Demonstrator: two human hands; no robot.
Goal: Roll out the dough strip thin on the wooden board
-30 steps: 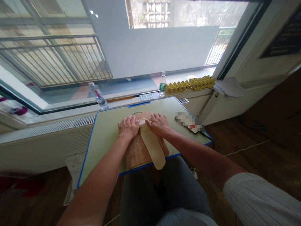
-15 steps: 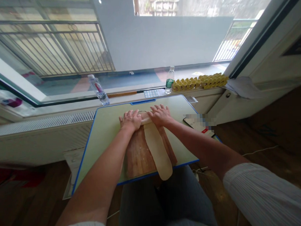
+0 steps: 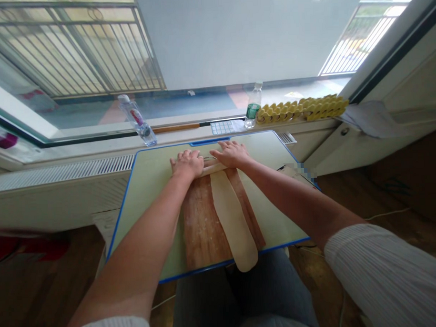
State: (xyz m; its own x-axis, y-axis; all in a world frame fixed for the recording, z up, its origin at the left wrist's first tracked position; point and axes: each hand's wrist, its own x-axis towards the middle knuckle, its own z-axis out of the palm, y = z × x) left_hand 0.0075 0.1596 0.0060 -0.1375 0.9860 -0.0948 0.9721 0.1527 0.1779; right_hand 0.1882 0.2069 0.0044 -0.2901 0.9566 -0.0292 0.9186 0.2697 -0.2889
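Observation:
A pale rolling pin [image 3: 210, 169] lies crosswise near the far end of a wooden board [image 3: 202, 221]. From beneath it, a long flat strip of dough [image 3: 234, 220] runs toward me, its rounded end hanging past the board's near edge. My left hand [image 3: 186, 163] rests on the pin's left end, palm down, fingers stretched forward. On the right end sits my right hand [image 3: 232, 154], palm pressed down and fingers spread. Neither hand wraps its fingers round the pin. Both palms hide the pin's ends.
The board stands on a small blue-edged table [image 3: 151, 208]. A flat dark-edged item [image 3: 293, 173], partly blurred, is at the table's right. Along the windowsill are two bottles [image 3: 138, 121] [image 3: 253, 107], a wooden-handled stick [image 3: 177, 128] and yellow egg trays [image 3: 302, 109]. A radiator [image 3: 61, 176] is behind at left.
The view has tilted down and shifted slightly. Both hands remain on the rolling pin near the board's far end, with a little more of the pin showing between them.

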